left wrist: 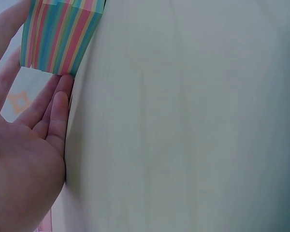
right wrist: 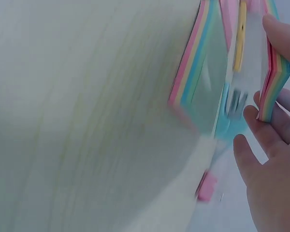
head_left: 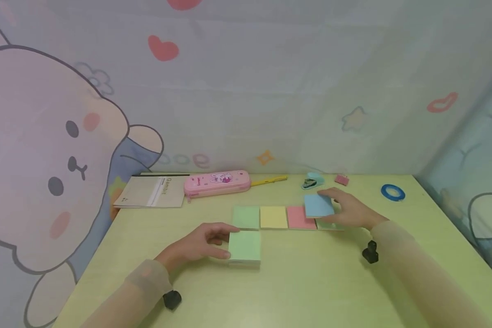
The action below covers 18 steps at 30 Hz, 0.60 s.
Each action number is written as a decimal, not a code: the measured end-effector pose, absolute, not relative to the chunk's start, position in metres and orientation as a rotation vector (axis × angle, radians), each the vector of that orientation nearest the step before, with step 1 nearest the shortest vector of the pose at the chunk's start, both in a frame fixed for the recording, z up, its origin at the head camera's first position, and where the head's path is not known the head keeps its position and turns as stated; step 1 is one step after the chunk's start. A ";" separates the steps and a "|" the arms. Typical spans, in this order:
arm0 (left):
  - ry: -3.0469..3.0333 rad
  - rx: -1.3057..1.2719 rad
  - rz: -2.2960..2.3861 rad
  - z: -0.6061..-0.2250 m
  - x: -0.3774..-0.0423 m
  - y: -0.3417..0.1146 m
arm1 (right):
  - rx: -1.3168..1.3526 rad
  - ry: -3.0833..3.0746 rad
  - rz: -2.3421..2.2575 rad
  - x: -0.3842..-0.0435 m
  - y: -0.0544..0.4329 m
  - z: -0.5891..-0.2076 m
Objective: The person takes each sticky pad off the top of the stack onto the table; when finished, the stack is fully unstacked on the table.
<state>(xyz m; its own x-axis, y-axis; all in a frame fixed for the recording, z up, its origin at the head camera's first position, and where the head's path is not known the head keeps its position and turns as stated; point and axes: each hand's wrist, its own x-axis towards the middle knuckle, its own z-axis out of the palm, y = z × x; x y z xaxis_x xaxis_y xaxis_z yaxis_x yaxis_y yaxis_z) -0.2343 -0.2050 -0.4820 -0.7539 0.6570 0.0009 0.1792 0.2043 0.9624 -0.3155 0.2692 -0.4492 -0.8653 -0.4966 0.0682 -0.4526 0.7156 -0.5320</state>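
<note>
My right hand [head_left: 350, 209] pinches a thin sticky-note pad with a blue top [head_left: 319, 206], thumb and fingers on opposite edges. Coloured layers show along that pad's side [right wrist: 273, 79] in the right wrist view. It is raised over the right end of a row, partly covering a pink pad [head_left: 299, 217] and a green pad [head_left: 330, 225]. At the front, my left hand [head_left: 201, 241] holds a thicker sticky-note stack with a green top [head_left: 244, 246] by its left side. Its striped side [left wrist: 63, 36] shows in the left wrist view.
The row also has a green pad [head_left: 246, 217] and a yellow pad [head_left: 274, 217]. Behind lie a notebook [head_left: 147, 193], a pink pencil case [head_left: 217, 183], a yellow pen [head_left: 270, 180], a mint stapler [head_left: 313, 181], a small pink clip [head_left: 342, 180] and a blue tape roll [head_left: 384, 193].
</note>
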 end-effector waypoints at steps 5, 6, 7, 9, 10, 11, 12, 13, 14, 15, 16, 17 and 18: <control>2.071 0.780 1.577 -0.482 -0.235 -0.205 | -0.700 2.853 -0.851 -0.314 0.316 -0.451; 2.071 0.780 1.576 -0.482 -0.235 -0.205 | -0.690 2.854 -0.858 -0.312 0.323 -0.451; 2.072 0.781 1.574 -0.483 -0.235 -0.205 | -0.685 2.858 -0.864 -0.311 0.331 -0.452; 2.074 0.778 1.569 -0.483 -0.235 -0.205 | -0.681 2.862 -0.874 -0.309 0.344 -0.455; 2.074 0.777 1.569 -0.483 -0.235 -0.205 | -0.673 2.856 -0.886 -0.307 0.349 -0.456; 2.075 0.776 1.568 -0.483 -0.235 -0.205 | -0.676 2.852 -0.898 -0.306 0.354 -0.456; 2.075 0.774 1.569 -0.483 -0.235 -0.205 | -0.674 2.846 -0.907 -0.305 0.359 -0.458; 2.073 0.773 1.572 -0.483 -0.235 -0.205 | -0.677 2.838 -0.920 -0.304 0.363 -0.459; 2.072 0.772 1.575 -0.482 -0.235 -0.205 | -0.677 2.832 -0.923 -0.303 0.367 -0.461; 2.070 0.774 1.580 -0.483 -0.235 -0.205 | -0.678 2.828 -0.924 -0.302 0.369 -0.462; 2.068 0.777 1.582 -0.483 -0.235 -0.205 | -0.681 2.831 -0.914 -0.301 0.372 -0.464; 2.067 0.780 1.582 -0.483 -0.235 -0.205 | -0.686 2.835 -0.896 -0.300 0.373 -0.465; 2.065 0.783 1.584 -0.483 -0.235 -0.205 | -0.702 2.845 -0.872 -0.299 0.375 -0.467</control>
